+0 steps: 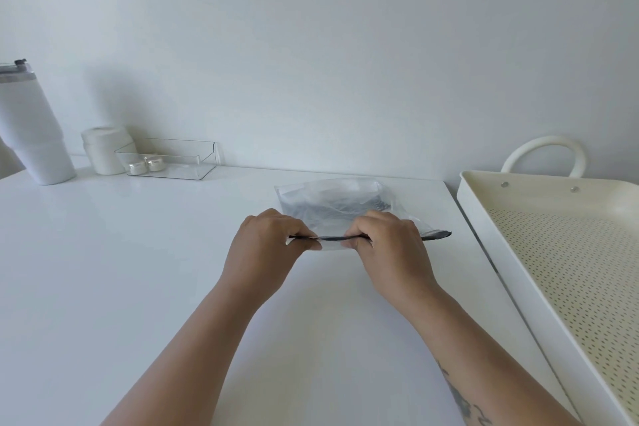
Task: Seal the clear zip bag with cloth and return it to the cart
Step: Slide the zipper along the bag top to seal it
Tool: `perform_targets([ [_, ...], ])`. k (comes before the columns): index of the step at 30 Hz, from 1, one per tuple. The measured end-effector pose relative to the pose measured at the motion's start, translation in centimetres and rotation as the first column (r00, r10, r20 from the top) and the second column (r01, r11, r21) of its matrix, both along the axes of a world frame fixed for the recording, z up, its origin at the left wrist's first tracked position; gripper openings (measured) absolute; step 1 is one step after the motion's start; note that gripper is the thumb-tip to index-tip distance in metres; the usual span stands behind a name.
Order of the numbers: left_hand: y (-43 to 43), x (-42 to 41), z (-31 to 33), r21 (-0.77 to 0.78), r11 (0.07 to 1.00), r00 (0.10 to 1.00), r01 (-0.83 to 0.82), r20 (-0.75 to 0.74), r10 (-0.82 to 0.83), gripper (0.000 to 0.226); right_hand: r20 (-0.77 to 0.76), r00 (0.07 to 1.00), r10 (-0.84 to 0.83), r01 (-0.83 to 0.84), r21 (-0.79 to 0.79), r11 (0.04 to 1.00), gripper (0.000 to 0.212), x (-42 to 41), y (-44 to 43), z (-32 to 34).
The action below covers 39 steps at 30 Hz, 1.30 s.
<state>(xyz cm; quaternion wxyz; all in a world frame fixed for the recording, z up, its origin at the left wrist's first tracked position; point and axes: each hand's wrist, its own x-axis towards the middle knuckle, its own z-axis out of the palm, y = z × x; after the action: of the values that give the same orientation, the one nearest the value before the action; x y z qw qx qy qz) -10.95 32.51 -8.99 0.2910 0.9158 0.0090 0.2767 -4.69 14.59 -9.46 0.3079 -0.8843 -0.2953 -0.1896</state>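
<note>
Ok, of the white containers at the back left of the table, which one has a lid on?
The tall white tumbler at the far left: a lid caps its top. The short white jar beside it shows none.

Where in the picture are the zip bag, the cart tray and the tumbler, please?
zip bag (332, 199): head view, on its clear upper panel.
cart tray (484, 214): head view, on its left rim.
tumbler (31, 135): head view, on its white body.
</note>
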Motion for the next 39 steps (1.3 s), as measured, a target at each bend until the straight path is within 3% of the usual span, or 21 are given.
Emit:
perform_targets([
  [3, 0.1, -0.1, 0.0, 0.029, 0.999, 0.999, -0.033, -0.012, 0.034, 0.009, 0.003, 1.0, 0.004, -0.004, -0.018, 1.0, 0.012, 0.1, 0.0, -0.1],
  [9, 0.8, -0.2, 0.2, -0.086, 0.996, 0.999, -0.028, -0.047, 0.024, 0.008, 0.017, 1.0, 0.015, -0.016, 0.056, 0.998, 0.008, 0.3, -0.3, -0.1],
  [18, 1.0, -0.3, 0.1, 0.063, 0.993, 0.993, -0.104, -0.046, 0.107, 0.009, 0.003, 0.999, -0.054, 0.054, 0.01, 0.998, 0.008, 1.5, -1.8, -1.0],
  [20, 0.3, -0.5, 0.4, 0.149, 0.984, 0.995, -0.092, 0.042, 0.087, 0.009, -0.014, 0.998, -0.059, 0.059, 0.025, 0.998, 0.011, 1.6, -2.1, -0.9],
  [22, -0.4, -0.7, 0.5, 0.207, 0.973, 0.99, -0.102, 0.118, 0.079, 0.031, -0.005, 0.999, -0.035, 0.035, 0.012, 0.999, 0.01, 1.1, -1.7, -0.7],
  [24, -1.2, -0.6, 0.2, 0.273, 0.959, 0.994, -0.077, 0.096, 0.052, 0.039, 0.025, 1.0, -0.007, 0.007, -0.013, 1.0, 0.009, 0.7, -1.0, -0.8],
  [27, -2.0, -0.1, -0.1, 0.312, 0.947, 0.997, -0.078, 0.047, 0.067, 0.008, 0.043, 0.999, 0.022, -0.019, -0.067, 0.998, 0.009, 0.4, -0.5, -0.9],
  [28, -2.1, 0.0, -0.2, 0.317, 0.943, 0.995, -0.099, 0.027, 0.095, 0.009, 0.046, 0.999, 0.02, -0.016, -0.093, 0.996, 0.009, 0.4, -0.6, -0.9],
  [36, -0.6, -0.1, -0.7, 0.208, 0.956, 0.977, -0.207, -0.01, 0.214, 0.015, 0.074, 0.976, -0.203, 0.214, -0.218, 0.952, 0.013, 1.6, -3.7, -1.4],
  [39, -0.8, -0.3, -0.8, 0.224, 0.955, 0.976, -0.195, -0.055, 0.212, 0.016, -0.004, 0.957, -0.289, 0.281, -0.233, 0.931, 0.031, 1.8, -4.8, -2.0],
])
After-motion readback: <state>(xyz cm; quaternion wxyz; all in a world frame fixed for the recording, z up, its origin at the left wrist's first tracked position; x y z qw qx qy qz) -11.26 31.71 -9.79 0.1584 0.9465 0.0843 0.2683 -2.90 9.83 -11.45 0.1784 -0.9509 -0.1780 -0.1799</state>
